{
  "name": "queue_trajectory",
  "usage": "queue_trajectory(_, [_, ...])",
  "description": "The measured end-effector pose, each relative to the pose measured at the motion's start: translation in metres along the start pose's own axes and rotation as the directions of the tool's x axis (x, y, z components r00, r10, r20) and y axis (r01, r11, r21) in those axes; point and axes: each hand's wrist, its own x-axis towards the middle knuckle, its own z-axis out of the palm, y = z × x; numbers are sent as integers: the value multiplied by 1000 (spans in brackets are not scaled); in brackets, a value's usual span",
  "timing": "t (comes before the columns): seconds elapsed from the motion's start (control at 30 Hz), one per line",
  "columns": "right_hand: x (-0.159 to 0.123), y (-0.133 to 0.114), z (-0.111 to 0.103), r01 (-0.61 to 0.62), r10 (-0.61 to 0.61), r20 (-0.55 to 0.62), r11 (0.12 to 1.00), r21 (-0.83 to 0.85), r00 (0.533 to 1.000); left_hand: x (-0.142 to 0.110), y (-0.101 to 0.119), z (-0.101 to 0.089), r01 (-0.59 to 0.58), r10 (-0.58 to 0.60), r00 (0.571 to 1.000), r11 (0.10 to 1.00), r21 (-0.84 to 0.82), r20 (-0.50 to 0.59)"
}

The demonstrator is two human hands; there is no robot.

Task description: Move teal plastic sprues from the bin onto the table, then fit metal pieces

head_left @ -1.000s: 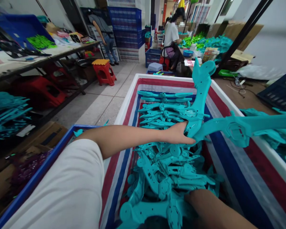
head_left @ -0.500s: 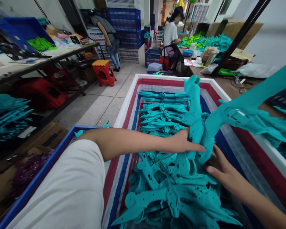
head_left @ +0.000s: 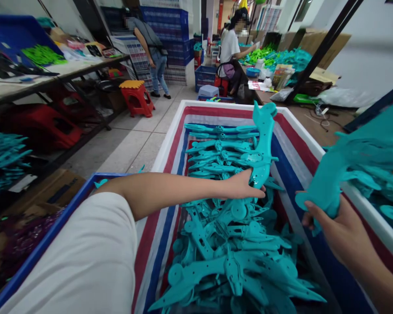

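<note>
My left hand [head_left: 244,184] is closed around the lower part of a teal plastic part [head_left: 263,135] that stands nearly upright over the bin. My right hand [head_left: 334,222] grips the lower end of a larger teal plastic piece [head_left: 353,161], which slants up to the right and is smeared by motion. Both hands are above a white-rimmed bin [head_left: 173,131] lined with red, white and blue striped cloth. Inside it, jointed teal parts [head_left: 221,148] lie stacked in a row at the far end. A jumbled heap of teal parts [head_left: 229,261] fills the near end.
A blue crate [head_left: 65,218] adjoins the bin on the left. More teal parts [head_left: 373,179] lie beyond its right rim. A red stool [head_left: 137,102] stands on the floor ahead. Two people, one bending [head_left: 150,48] and one seated [head_left: 231,48], are farther back.
My right hand has moved right with the larger teal piece, away from my left hand. My left hand keeps the upright part, now slightly left. The bending person has shifted a little.
</note>
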Motion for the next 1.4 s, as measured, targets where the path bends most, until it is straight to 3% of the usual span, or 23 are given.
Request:
queue_trajectory(0.1, [4, 0, -12, -27, 30, -18, 992, 127, 999, -4, 5, -5, -29, 29, 999, 999, -21, 15])
queue_trajectory(0.2, [7, 2, -16, -43, 43, 3, 977, 208, 999, -9, 10, -8, -56, 50, 995, 996, 68, 81])
queue_trajectory(0.37, [10, 2, -14, -37, 46, -30, 963, 267, 998, -10, 12, -9, -82, 53, 988, 975, 205, 142])
queue_trajectory(0.53, [6, -10, -10, -4, 35, -76, 929, 370, 996, -11, 12, -8, -105, 68, 981, 975, 198, 184])
queue_trajectory(0.7, [13, -13, -16, 21, 19, -94, 912, 410, 995, -15, 18, -7, -121, 89, 983, 973, 198, 162])
queue_trajectory(0.83, [14, -16, -22, -28, 126, -186, 890, 454, 975, -22, 25, 0, -121, 103, 991, 963, 241, 87])
queue_trajectory(0.93, [17, -14, -25, -52, 123, -105, 859, 510, 987, -22, 26, -2, -67, 66, 998, 947, 313, 15])
queue_trajectory(1.13, [25, 4, -28, -43, 4, 71, 829, 558, 997, -21, 27, -6, 11, -6, 1000, 961, 276, -19])
queue_trajectory(1.27, [28, 12, -26, -24, -24, 78, 823, 568, 997, -23, 29, -3, 33, -21, 999, 960, 278, -48])
queue_trajectory(1.4, [35, 20, -25, 11, -16, 6, 868, 497, 1000, -24, 34, -4, 5, -1, 1000, 964, 264, -16])
